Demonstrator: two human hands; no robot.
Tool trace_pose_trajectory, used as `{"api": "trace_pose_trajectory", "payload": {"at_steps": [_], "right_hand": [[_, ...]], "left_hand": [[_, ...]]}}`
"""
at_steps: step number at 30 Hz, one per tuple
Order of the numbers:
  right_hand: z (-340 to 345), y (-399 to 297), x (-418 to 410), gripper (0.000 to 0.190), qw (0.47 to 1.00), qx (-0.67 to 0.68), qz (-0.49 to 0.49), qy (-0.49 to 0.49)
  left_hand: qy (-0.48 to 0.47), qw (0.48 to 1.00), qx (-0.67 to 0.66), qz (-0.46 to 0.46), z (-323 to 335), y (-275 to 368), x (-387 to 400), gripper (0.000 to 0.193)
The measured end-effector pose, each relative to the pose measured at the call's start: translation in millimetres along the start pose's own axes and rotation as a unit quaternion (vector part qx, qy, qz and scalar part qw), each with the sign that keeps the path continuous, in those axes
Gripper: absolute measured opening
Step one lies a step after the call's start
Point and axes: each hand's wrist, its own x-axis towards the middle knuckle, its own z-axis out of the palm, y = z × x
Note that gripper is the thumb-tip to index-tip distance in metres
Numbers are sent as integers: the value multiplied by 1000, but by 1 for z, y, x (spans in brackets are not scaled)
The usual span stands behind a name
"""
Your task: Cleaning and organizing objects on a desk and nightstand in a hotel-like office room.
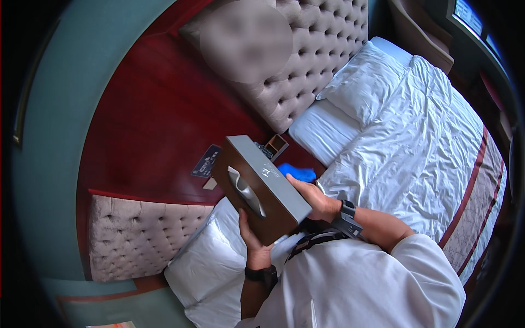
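Note:
A brown and grey tissue box (262,188) is held up between my two hands, its slotted brown face turned toward the lower left. A white tissue (246,192) pokes out of the slot. My left hand (252,235) grips the box at its lower left end. My right hand (316,199) holds the grey side near its lower right corner. Past the box lie a blue cloth (298,172), a small wooden box (277,146) and a dark card with writing (206,160). Part of a small pale item (210,183) shows beside the brown face.
A bed with rumpled white bedding (402,135) and a pillow (365,84) is at the right, under a tufted headboard (311,53). A second bed (209,262) with its tufted headboard (143,233) is at the lower left. Dark red wood panelling (164,119) fills the space between the headboards.

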Motion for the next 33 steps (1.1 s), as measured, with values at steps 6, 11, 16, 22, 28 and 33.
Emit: {"api": "trace_pose_trajectory", "payload": {"at_steps": [6, 11, 16, 22, 28, 33], "right_hand": [[-19, 2, -15, 48, 986, -158, -22, -41], [2, -9, -39, 42, 966, -196, -164, -29], [17, -18, -25, 45, 653, -663, -353, -99], [36, -12, -12, 41, 598, -662, -416, -175], [47, -32, -6, 41, 512, -722, -430, -177], [44, -53, 41, 36, 511, -749, -412, -88]], "left_hand": [[116, 990, 7, 73, -4, 15, 15, 63], [128, 988, 46, 75, -31, 23, 22, 58], [143, 977, 113, 106, -39, 15, 24, 48], [138, 961, 218, 98, -36, 6, 26, 52], [112, 901, 405, 108, -24, 5, 26, 59], [-51, 894, 434, 98, -11, 6, 16, 69]]}}
